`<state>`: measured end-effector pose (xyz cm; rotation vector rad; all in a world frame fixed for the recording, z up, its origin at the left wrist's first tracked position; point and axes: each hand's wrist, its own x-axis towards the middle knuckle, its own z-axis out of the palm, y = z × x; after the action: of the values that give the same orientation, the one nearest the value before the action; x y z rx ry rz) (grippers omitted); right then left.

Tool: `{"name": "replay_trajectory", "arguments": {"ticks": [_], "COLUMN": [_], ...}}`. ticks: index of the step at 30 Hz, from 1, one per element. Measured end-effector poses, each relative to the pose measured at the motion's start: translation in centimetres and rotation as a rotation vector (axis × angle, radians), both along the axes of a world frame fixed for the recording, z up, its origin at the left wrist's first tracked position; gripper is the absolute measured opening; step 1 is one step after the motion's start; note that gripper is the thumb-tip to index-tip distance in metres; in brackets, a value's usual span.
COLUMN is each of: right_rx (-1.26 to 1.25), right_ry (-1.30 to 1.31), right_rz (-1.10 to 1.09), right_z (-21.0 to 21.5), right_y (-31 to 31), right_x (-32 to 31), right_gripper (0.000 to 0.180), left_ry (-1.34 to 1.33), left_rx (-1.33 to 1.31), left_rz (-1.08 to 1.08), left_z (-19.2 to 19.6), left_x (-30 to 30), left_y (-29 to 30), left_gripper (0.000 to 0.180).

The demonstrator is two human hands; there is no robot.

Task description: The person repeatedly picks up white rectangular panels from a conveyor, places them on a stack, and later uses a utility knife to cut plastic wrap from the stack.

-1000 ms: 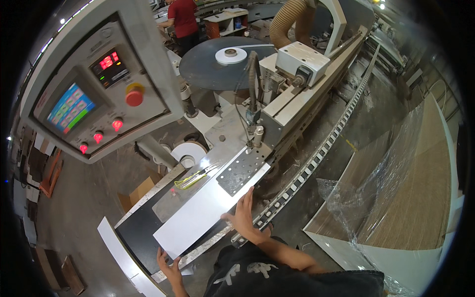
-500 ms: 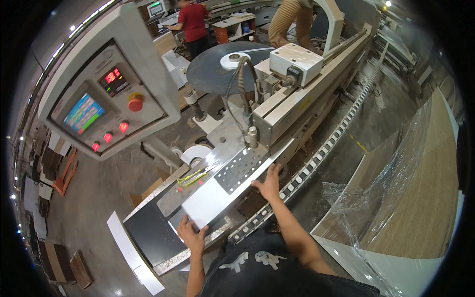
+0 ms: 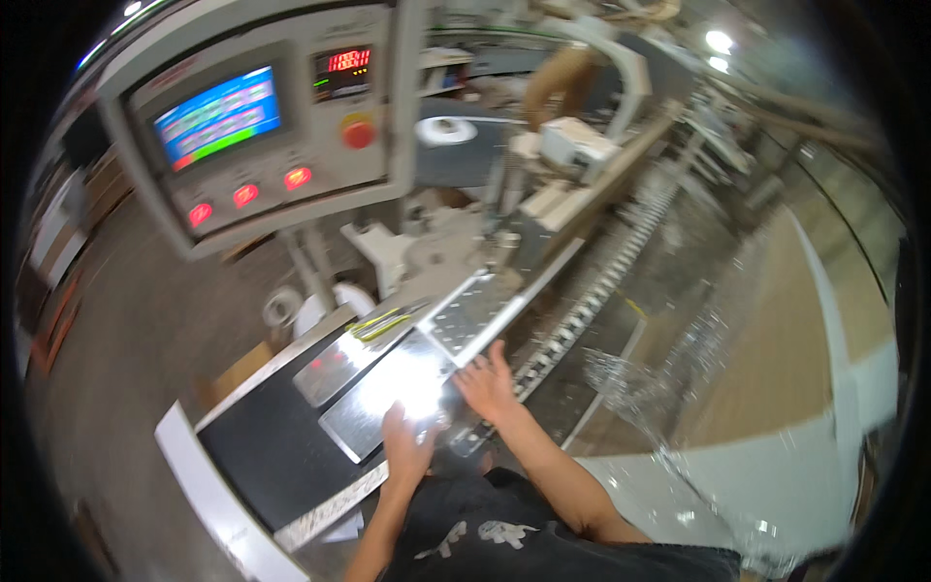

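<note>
I judged the white panel (image 3: 493, 333) stiff, light and slippery, best held by its outer side at the bench's (image 3: 272, 456) right edge, left hand (image 3: 408, 453) and right hand (image 3: 488, 386) spread.

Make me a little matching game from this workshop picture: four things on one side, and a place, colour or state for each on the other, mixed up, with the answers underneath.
Things
1. Right hand
2. Left hand
3. Round knob-like button
4. Large screen

Places, colours, states
A. Lit, mostly blue
B. Closest to the near end of the white strip
C. Red, on the control box
D. Fingers at the near side of the shiny metal plate, left of the other hand

Right pairs: 1-B, 2-D, 3-C, 4-A
</note>
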<state>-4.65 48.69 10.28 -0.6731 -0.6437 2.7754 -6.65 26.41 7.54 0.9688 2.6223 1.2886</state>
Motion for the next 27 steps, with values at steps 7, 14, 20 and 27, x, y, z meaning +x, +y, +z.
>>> {"name": "replay_trajectory", "arguments": {"ticks": [7, 14, 20, 27], "right_rx": [-0.006, 0.227, 0.265, 0.314], "right_ry": [-0.166, -0.005, -0.294, -0.399], "right_rz": [-0.240, -0.113, -0.403, -0.700], "right_z": [-2.0, -0.5, 0.3, -3.8], "right_y": [5.0, 0.2, -4.4, -8.5], "right_x": [5.5, 23.3, 42.6, 60.0], "right_gripper": [0.100, 0.060, 0.049, 0.047], "left_ry": [-0.114, 0.021, 0.383, 0.745], "left_rx": [0.327, 0.422, 0.602, 0.821], "left_rz": [-0.387, -0.710, -1.055, -1.055], "left_z": [7.6, 16.4, 30.8, 42.2], "left_x": [4.5, 9.5, 25.1, 45.6], "left_y": [4.9, 12.3, 21.9, 36.6], "left_gripper": [0.037, 0.033, 0.040, 0.053]}}
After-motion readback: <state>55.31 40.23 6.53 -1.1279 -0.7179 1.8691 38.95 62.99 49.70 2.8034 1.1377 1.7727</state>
